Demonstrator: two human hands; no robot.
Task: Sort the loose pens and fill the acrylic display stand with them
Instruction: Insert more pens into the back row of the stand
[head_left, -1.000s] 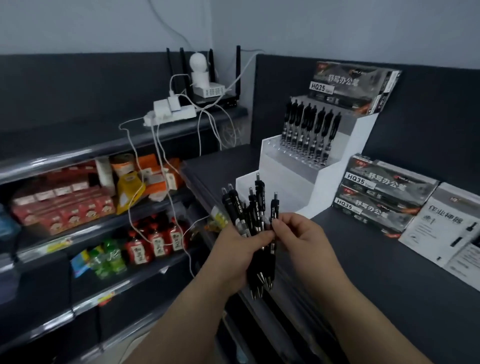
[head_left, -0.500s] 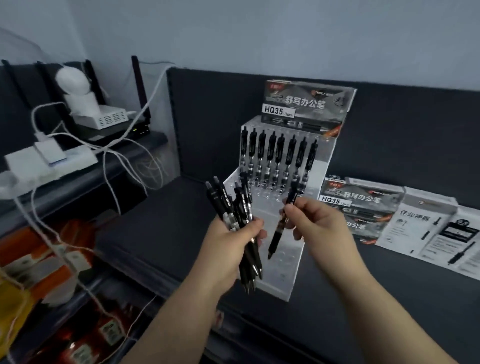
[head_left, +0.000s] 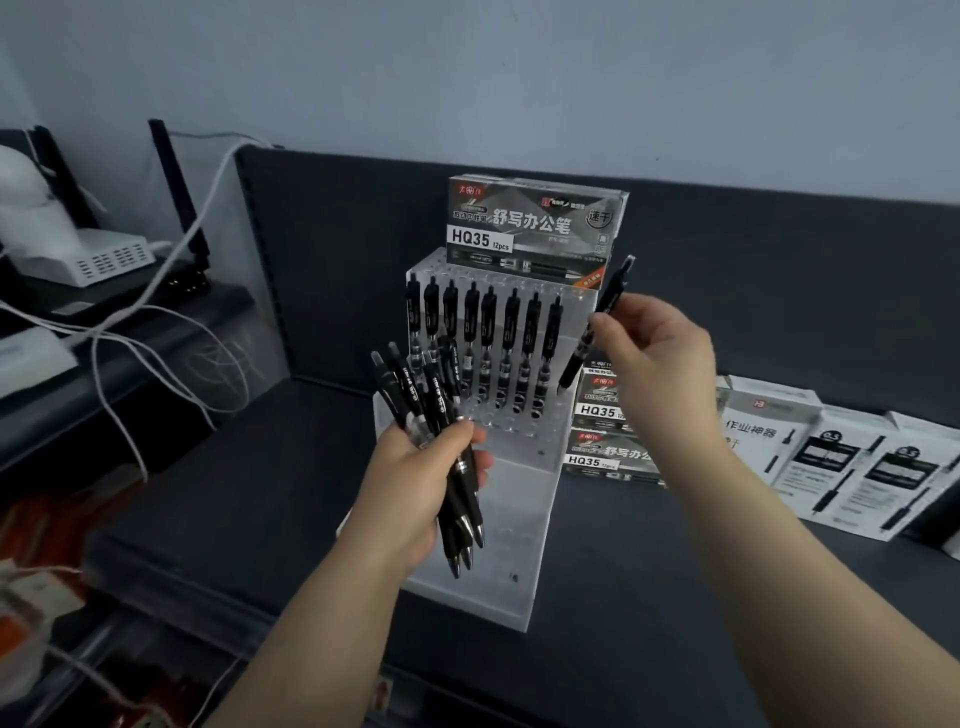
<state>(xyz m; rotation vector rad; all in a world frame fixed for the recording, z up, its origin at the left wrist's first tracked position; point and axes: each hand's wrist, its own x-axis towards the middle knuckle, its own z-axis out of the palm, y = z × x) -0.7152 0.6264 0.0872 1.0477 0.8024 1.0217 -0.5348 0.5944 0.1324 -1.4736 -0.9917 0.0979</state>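
Observation:
A stepped clear acrylic display stand (head_left: 524, 509) sits on the dark shelf in front of me. Several black pens (head_left: 491, 332) stand upright in a row on its middle tier. My left hand (head_left: 415, 483) grips a bundle of black pens (head_left: 457, 499), tips pointing down, in front of the stand's lower steps. My right hand (head_left: 654, 358) holds a single black pen (head_left: 602, 306) tilted, tip down, just right of the standing row, near the stand's right edge.
A pen box (head_left: 535, 228) marked HQ35 rests on the stand's top tier. More HQ35 boxes (head_left: 602, 447) and white packs (head_left: 857, 462) lie to the right. A router, a white device (head_left: 98, 260) and loose cables (head_left: 156, 322) crowd the left shelf.
My view has moved closer to the stand. My right hand has lifted the single pen up and to the right, away from the bundle, toward the stand's right side.

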